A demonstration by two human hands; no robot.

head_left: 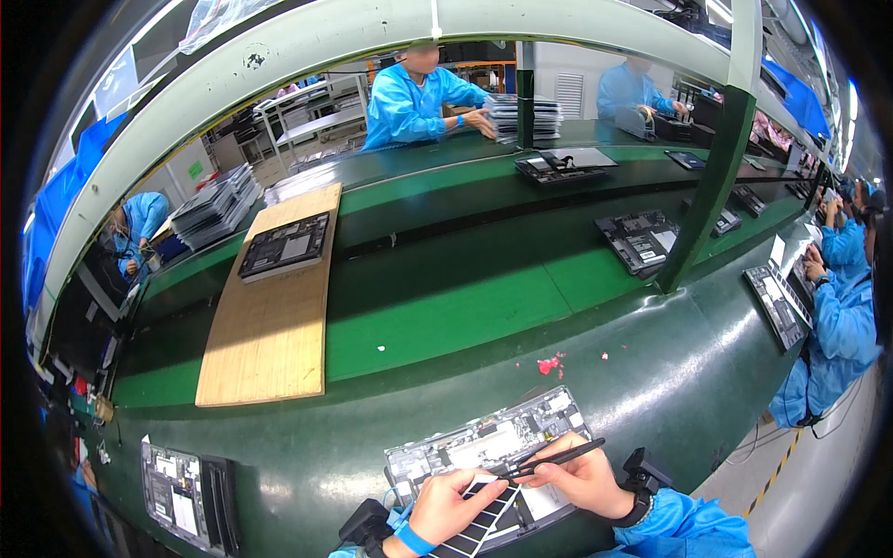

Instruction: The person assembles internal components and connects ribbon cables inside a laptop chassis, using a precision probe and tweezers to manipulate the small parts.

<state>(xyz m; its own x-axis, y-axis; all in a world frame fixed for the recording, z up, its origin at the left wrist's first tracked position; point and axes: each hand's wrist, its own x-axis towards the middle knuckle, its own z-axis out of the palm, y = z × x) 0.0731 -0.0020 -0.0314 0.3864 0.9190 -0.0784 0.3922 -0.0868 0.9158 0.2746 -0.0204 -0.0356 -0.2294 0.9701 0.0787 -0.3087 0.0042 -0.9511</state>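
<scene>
Right hand fingers pinch black tweezers over the opened laptop; left hand fingers hold a striped strip; a slip could scratch the board

Wearer's body, head view. The 2 hands are bare, without gloves. The left hand carries a bright blue band at the wrist, with a black box-shaped device strapped just behind it. The right hand wears a black wrist strap bearing a similar black blocky device. Behind that strap runs a light blue smock sleeve, loosely creased, with a gathered cuff.
</scene>
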